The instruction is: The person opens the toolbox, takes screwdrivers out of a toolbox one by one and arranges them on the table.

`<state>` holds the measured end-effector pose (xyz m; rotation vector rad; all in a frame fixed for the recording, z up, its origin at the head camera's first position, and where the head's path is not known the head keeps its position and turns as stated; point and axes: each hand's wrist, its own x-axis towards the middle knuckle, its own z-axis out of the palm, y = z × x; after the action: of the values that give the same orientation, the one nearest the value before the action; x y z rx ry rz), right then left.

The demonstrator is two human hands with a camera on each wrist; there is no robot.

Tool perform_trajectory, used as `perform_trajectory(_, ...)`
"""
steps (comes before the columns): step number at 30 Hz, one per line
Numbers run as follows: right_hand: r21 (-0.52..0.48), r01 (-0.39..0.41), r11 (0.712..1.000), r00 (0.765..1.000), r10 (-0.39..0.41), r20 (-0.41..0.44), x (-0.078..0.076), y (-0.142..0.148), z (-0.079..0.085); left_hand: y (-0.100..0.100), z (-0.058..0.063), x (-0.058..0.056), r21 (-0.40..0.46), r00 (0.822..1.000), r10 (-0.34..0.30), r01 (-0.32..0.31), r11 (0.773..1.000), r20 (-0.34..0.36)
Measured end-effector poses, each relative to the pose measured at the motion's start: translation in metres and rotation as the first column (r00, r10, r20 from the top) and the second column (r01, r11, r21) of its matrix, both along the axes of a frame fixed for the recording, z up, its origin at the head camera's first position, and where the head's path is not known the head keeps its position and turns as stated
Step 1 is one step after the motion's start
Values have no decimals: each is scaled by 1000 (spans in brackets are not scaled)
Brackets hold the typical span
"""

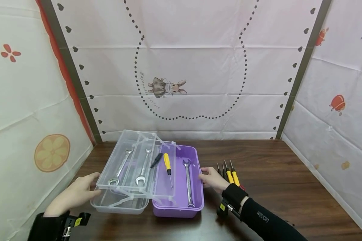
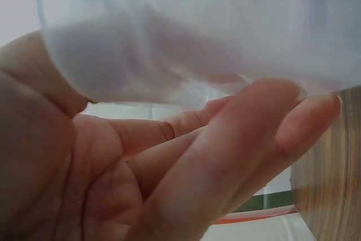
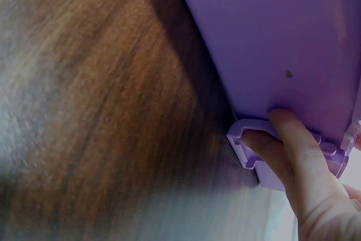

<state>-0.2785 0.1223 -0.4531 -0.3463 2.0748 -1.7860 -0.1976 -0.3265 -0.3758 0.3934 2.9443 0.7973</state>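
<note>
My left hand [image 1: 78, 192] holds the left edge of an upper clear tray [image 1: 100, 182] on a fold-out toolbox; in the left wrist view its fingers [image 2: 208, 162] lie under the cloudy plastic. Two wrenches [image 1: 141, 175] lie in that tray. A lower clear tray [image 1: 166, 192] carries a yellow-handled screwdriver [image 1: 167, 162] and a black-handled tool [image 1: 156, 160]. My right hand [image 1: 214, 179] grips the right side of the purple toolbox base [image 1: 178, 212], two fingers at its purple latch [image 3: 254, 125]. Another wrench [image 1: 188, 182] rests inside the base.
Several screwdrivers [image 1: 235, 177] with yellow and black handles are on the wooden table [image 1: 277, 167] behind my right wrist. A clear plastic lid [image 1: 120, 208] spreads out below the upper tray. Printed cloth walls [image 1: 193, 130] enclose the table at the back and sides.
</note>
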Motion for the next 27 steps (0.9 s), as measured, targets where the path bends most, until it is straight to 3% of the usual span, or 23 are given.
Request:
perform_trajectory(7,-1,-15,1000,1000,15,0,1,0,0,-4,-5,-2,-18,999,-17,16,1000,-28)
perform_trajectory(27,40,5,999,1000,-3,-28,5,-6,7,-19,-37,-6,71,999,-42,43,997,-12)
